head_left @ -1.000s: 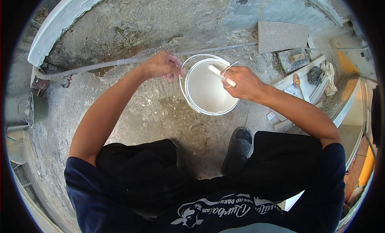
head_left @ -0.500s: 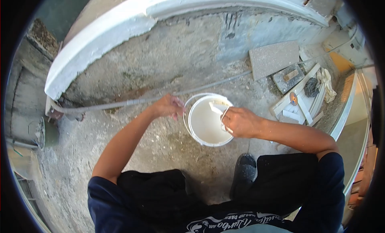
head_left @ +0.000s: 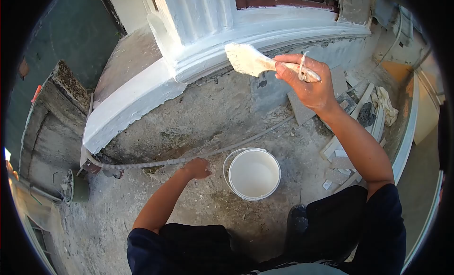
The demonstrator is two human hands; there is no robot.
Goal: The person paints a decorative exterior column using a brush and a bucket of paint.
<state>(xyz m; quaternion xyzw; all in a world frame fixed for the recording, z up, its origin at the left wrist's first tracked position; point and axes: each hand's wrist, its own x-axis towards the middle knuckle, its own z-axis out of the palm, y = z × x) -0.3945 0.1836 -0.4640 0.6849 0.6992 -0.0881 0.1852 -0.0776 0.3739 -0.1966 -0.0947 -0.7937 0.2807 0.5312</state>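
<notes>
My right hand (head_left: 309, 83) grips the handle of a wide brush (head_left: 250, 61), whose bristles are coated in white and point to the left. A loop of string hangs round the handle. The brush is raised in front of the white moulded ledge (head_left: 203, 55). Below it, on the concrete floor, stands a white bucket (head_left: 254, 174) with pale liquid inside and its wire handle tipped to the left. To the left of the bucket is my left hand (head_left: 197, 168), its fingers curled and apart from the bucket; whether it holds anything is hidden.
A grey hose (head_left: 156, 164) runs along the wall's foot. At the right lie boards (head_left: 364, 102), a dark crumpled bag (head_left: 366, 113) and a pale cloth (head_left: 388, 106). A dark green pot (head_left: 79, 187) stands at the far left. My shoe (head_left: 298, 219) is below the bucket.
My right hand has lifted the brush from the bucket up towards the ledge. My left hand has moved away from the bucket's handle. The view has tilted up, showing more wall.
</notes>
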